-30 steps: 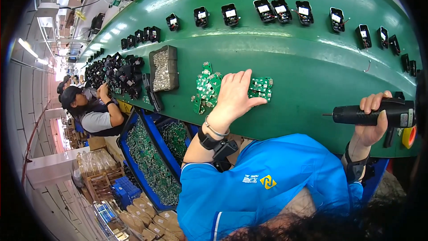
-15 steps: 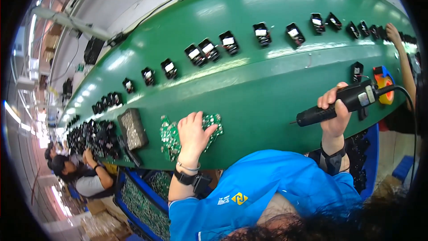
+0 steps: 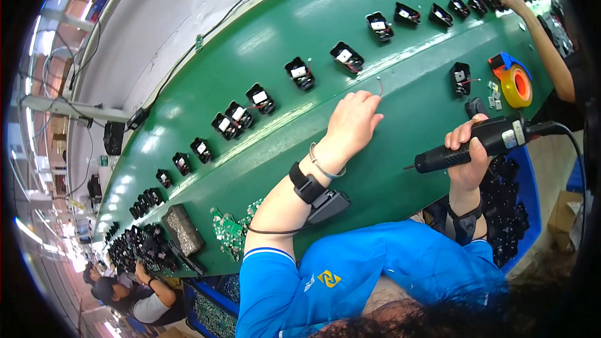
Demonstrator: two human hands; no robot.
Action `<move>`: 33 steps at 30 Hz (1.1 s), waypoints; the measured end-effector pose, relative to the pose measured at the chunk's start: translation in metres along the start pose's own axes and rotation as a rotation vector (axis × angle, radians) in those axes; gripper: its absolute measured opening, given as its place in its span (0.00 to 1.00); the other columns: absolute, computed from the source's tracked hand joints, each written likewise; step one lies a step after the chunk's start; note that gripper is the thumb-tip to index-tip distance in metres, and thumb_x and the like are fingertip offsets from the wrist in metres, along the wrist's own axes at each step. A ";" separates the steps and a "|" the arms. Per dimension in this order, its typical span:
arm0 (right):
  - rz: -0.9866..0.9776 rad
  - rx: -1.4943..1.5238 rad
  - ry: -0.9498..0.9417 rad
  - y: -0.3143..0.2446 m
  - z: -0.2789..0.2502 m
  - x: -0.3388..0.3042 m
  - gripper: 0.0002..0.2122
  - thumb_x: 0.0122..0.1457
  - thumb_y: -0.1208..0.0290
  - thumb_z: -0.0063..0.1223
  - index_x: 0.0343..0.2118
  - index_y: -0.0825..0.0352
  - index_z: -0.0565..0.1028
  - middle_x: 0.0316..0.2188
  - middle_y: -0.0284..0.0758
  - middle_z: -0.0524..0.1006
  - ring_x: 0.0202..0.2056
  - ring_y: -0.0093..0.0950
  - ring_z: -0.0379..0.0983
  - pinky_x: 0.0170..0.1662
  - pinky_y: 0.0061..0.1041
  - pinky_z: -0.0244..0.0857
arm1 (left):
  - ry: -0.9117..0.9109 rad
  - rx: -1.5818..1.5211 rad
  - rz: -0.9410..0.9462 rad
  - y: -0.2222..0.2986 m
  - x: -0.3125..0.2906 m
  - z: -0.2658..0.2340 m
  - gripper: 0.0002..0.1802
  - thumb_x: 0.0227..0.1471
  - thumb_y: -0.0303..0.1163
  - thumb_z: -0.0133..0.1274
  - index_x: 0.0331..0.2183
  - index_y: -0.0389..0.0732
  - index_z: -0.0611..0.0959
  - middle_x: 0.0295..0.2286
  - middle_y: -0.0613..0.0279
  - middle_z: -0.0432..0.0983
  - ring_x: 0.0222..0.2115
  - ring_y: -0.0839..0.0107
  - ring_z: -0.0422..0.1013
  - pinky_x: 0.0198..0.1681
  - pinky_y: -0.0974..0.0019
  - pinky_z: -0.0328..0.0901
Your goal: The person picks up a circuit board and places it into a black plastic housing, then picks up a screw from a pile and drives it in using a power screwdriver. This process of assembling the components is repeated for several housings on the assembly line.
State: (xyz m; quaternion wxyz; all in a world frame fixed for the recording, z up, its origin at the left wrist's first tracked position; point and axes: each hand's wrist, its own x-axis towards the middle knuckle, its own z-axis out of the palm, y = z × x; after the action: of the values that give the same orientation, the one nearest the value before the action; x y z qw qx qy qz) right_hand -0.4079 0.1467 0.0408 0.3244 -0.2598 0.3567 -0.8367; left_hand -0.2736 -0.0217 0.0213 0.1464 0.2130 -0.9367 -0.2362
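Note:
My right hand (image 3: 468, 150) is wrapped round a black electric screwdriver (image 3: 476, 143), its bit pointing left and its cable running off to the right. My left hand (image 3: 354, 122) reaches out over the green table, fingers stretched and thumb apart, with nothing visible in it. Just beyond its fingertips lies a short thin wire (image 3: 380, 86). The nearest of the black open housings with white blocks inside is one housing (image 3: 346, 57) beyond that hand. Behind my left forearm lies a pile of green circuit boards (image 3: 231, 231).
Black housings line the green table (image 3: 294, 126). At right are a lone housing (image 3: 461, 79), a tape dispenser (image 3: 514, 81) and a co-worker's arm (image 3: 541, 40). At left stand a foam-like block (image 3: 183, 230) and a heap of black parts (image 3: 134, 247). A blue bin (image 3: 532, 213) sits below right.
My left hand has left the circuit boards and moved forward and right, towards the row of housings. The screwdriver stays in my right hand. The view has shifted.

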 end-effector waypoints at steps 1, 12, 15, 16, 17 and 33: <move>-0.048 -0.006 0.017 -0.007 -0.005 0.001 0.17 0.47 0.69 0.45 0.40 0.65 0.58 0.22 0.30 0.62 0.23 0.20 0.59 0.29 0.20 0.55 | 0.000 0.049 0.018 0.005 0.004 0.004 0.14 0.37 0.28 0.52 0.32 0.38 0.73 0.31 0.58 0.68 0.33 0.61 0.64 0.35 0.64 0.61; -0.009 0.362 0.102 -0.018 -0.061 0.020 0.15 0.46 0.76 0.41 0.40 0.66 0.59 0.22 0.32 0.61 0.24 0.21 0.56 0.29 0.22 0.54 | 0.032 0.017 -0.260 -0.007 -0.097 -0.031 0.11 0.38 0.28 0.52 0.30 0.40 0.75 0.29 0.56 0.70 0.32 0.61 0.66 0.34 0.65 0.62; 0.012 0.384 -0.016 -0.021 -0.082 0.014 0.13 0.47 0.76 0.41 0.39 0.69 0.60 0.22 0.31 0.58 0.24 0.21 0.54 0.32 0.22 0.52 | 0.125 -0.060 -0.302 0.006 -0.157 -0.049 0.12 0.37 0.28 0.54 0.30 0.40 0.75 0.30 0.58 0.69 0.32 0.61 0.66 0.34 0.66 0.63; 0.040 0.302 -0.044 -0.031 -0.097 0.012 0.13 0.49 0.73 0.42 0.38 0.70 0.60 0.23 0.30 0.57 0.25 0.21 0.53 0.34 0.22 0.50 | 0.152 -0.068 -0.292 0.007 -0.170 -0.051 0.12 0.37 0.28 0.54 0.30 0.40 0.75 0.30 0.58 0.69 0.33 0.61 0.66 0.35 0.66 0.62; 0.024 0.250 -0.077 -0.021 -0.093 0.015 0.13 0.49 0.71 0.42 0.37 0.70 0.59 0.23 0.30 0.57 0.26 0.22 0.52 0.34 0.22 0.49 | 0.184 -0.068 -0.381 0.009 -0.190 -0.053 0.12 0.37 0.28 0.53 0.30 0.40 0.75 0.31 0.58 0.69 0.33 0.61 0.66 0.35 0.65 0.62; 0.259 0.187 -0.432 0.043 0.038 0.005 0.15 0.48 0.74 0.45 0.39 0.70 0.59 0.22 0.32 0.58 0.24 0.22 0.54 0.33 0.20 0.50 | 0.390 0.648 -1.013 -0.155 -0.478 -0.159 0.24 0.44 0.34 0.45 0.46 0.42 0.62 0.41 0.49 0.60 0.43 0.53 0.58 0.45 0.60 0.55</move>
State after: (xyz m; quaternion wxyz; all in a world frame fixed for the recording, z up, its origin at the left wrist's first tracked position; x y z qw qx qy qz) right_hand -0.3702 0.1039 0.0317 0.5198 -0.3535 0.2304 -0.7428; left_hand 0.2511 0.0176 -0.0058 0.1123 0.7028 -0.6996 0.0625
